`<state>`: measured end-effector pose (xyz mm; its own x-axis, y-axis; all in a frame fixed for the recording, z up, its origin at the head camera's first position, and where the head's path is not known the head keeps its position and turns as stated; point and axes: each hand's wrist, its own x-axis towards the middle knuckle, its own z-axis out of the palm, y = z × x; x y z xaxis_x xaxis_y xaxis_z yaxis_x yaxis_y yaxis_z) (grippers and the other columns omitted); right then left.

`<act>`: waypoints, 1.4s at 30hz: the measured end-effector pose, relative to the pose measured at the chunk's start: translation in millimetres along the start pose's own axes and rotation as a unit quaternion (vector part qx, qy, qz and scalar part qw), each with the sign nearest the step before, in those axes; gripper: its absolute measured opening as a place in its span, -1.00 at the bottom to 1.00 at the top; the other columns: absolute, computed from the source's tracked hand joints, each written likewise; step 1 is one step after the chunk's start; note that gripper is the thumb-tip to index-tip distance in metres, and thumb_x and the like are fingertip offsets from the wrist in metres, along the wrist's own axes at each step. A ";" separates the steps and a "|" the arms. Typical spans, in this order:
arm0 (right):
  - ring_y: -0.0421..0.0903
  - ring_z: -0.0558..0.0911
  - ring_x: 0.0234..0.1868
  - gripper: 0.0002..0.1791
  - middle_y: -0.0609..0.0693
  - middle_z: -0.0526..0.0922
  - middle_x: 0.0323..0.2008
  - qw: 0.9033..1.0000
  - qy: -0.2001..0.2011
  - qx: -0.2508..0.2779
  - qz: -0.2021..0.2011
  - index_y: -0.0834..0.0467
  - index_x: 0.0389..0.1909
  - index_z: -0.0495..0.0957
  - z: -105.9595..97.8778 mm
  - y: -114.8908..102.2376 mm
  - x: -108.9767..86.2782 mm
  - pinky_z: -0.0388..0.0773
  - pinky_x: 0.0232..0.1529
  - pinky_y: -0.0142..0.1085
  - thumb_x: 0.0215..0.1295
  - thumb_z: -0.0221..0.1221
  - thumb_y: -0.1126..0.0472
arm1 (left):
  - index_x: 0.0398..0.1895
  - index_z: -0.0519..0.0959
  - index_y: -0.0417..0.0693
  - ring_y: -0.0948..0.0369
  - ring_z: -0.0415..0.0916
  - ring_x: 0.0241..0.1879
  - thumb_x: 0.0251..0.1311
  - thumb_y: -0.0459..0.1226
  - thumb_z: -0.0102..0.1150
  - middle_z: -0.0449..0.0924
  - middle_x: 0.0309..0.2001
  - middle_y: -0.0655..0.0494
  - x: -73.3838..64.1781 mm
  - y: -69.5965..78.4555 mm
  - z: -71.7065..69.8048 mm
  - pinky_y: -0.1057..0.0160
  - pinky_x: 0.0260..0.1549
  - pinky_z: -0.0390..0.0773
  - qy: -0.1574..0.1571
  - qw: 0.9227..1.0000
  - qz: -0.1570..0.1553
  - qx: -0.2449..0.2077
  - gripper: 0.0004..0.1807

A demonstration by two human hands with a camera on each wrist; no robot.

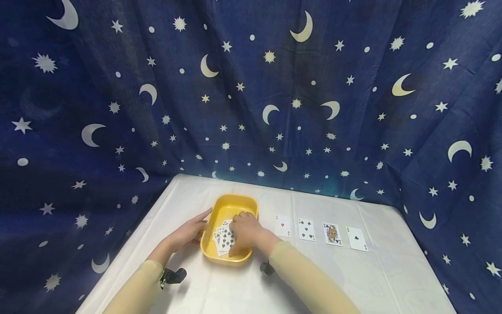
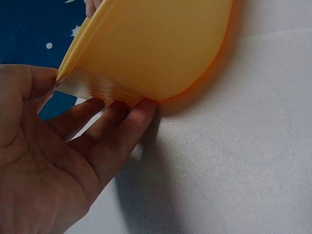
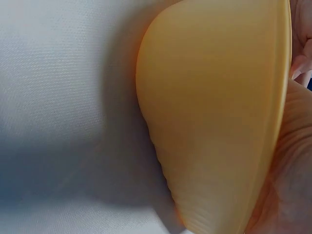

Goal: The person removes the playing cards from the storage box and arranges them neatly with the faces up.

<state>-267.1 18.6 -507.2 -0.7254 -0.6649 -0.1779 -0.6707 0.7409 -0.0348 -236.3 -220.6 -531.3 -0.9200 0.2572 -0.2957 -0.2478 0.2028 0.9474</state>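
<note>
A yellow plastic basket (image 1: pixel 231 199) with rounded corners stands on the white-covered table. Loose playing cards (image 1: pixel 226 238) lie in a pile on its bottom, black spades showing on the top ones. My left hand (image 1: pixel 191 231) is at the basket's left side; in the left wrist view, the thumb (image 2: pixel 45 80) touches the rim and extended fingers (image 2: pixel 127 134) touch the outer wall. My right hand (image 1: pixel 245 231) reaches over the right rim, bent down over the cards. Its fingertips are largely hidden, so a grip on a card cannot be confirmed. The right wrist view mostly shows the basket's outer wall (image 3: pixel 209 97).
Right of the basket, face-up cards lie in a spaced row: an ace of hearts (image 1: pixel 282 226), a black five (image 1: pixel 306 229), a face card (image 1: pixel 332 234) and an ace of clubs (image 1: pixel 356 238). A dark blue curtain (image 1: pixel 251 96) with moons and stars surrounds the table's back and sides.
</note>
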 end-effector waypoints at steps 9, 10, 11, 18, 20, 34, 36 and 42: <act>-0.14 0.32 -0.03 -0.16 -0.19 0.48 -0.12 1.000 0.004 -0.003 0.003 -0.02 0.06 0.65 3.4 -0.5 1.5 0.29 0.30 -0.15 -0.16 0.44 -0.50 | 0.67 0.02 0.20 0.01 0.60 -0.10 0.49 -0.25 -0.10 0.60 0.01 -0.18 0.7 0.2 0.0 0.03 -0.17 0.68 0.004 1.000 -0.002 0.002 -0.28; -0.14 0.32 -0.03 -0.17 -0.19 0.48 -0.12 1.000 0.004 -0.006 0.003 -0.02 0.05 0.65 3.5 -0.6 1.4 0.29 0.29 -0.15 -0.16 0.44 -0.50 | 0.67 0.02 0.20 0.01 0.60 -0.10 0.48 -0.25 -0.09 0.59 0.02 -0.18 0.7 0.3 -0.1 0.03 -0.17 0.68 0.004 1.000 -0.002 0.002 -0.28; -0.13 0.32 -0.03 -0.17 -0.19 0.49 -0.12 1.000 0.005 -0.008 0.003 -0.02 0.04 0.65 3.6 -0.7 1.3 0.29 0.28 -0.15 -0.16 0.44 -0.50 | 0.67 0.02 0.20 0.01 0.60 -0.09 0.48 -0.25 -0.09 0.59 0.03 -0.18 0.9 0.4 -0.1 0.03 -0.16 0.68 0.003 1.000 -0.002 0.002 -0.27; -0.14 0.32 -0.03 -0.17 -0.18 0.49 -0.10 1.000 0.001 -0.007 0.010 -0.02 0.05 0.65 4.3 -1.6 2.3 0.31 0.26 -0.16 -0.17 0.46 -0.48 | 0.67 0.02 0.22 0.01 0.60 -0.10 0.48 -0.24 -0.07 0.58 0.04 -0.17 0.9 -0.5 -0.4 0.02 -0.16 0.68 0.004 1.000 -0.004 0.004 -0.27; -0.13 0.32 -0.02 -0.17 -0.18 0.49 -0.09 1.000 -0.001 -0.007 0.012 -0.02 0.07 0.65 4.6 -1.8 2.8 0.31 0.27 -0.16 -0.17 0.46 -0.48 | 0.67 0.03 0.22 0.02 0.60 -0.10 0.47 -0.24 -0.06 0.58 0.06 -0.16 1.0 -1.0 -0.4 0.02 -0.16 0.68 0.007 1.000 -0.005 0.004 -0.26; -0.12 0.33 -0.02 -0.19 -0.17 0.47 -0.09 1.000 -0.006 -0.019 0.016 -0.03 0.05 0.64 5.1 -3.2 2.8 0.33 0.22 -0.16 -0.15 0.45 -0.47 | 0.66 0.07 0.28 0.01 0.60 -0.06 0.47 -0.22 -0.05 0.54 0.16 -0.17 0.5 0.0 0.9 0.00 -0.13 0.68 0.018 1.000 -0.016 0.014 -0.28; -0.12 0.33 -0.02 -0.19 -0.17 0.47 -0.09 1.000 -0.005 -0.021 0.015 -0.02 0.05 0.64 4.7 -3.3 2.6 0.34 0.21 -0.16 -0.14 0.45 -0.47 | 0.66 0.06 0.28 0.01 0.60 -0.06 0.47 -0.22 -0.06 0.55 0.14 -0.16 0.2 0.1 1.0 0.01 -0.13 0.68 0.019 1.000 -0.018 0.016 -0.28; -0.12 0.33 -0.02 -0.18 -0.17 0.47 -0.09 1.000 -0.007 -0.015 0.018 -0.02 0.07 0.63 5.1 -3.7 3.3 0.34 0.21 -0.16 -0.14 0.45 -0.45 | 0.66 0.04 0.27 0.02 0.60 -0.11 0.48 -0.22 -0.08 0.59 0.04 -0.15 1.3 -0.8 0.7 0.02 -0.16 0.68 0.018 1.000 -0.014 0.016 -0.28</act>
<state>-266.2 14.2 -512.7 -0.7469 -0.6366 -0.1919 -0.6488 0.7610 0.0006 -237.1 -219.7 -532.5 -0.9233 0.2171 -0.3170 -0.2643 0.2398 0.9341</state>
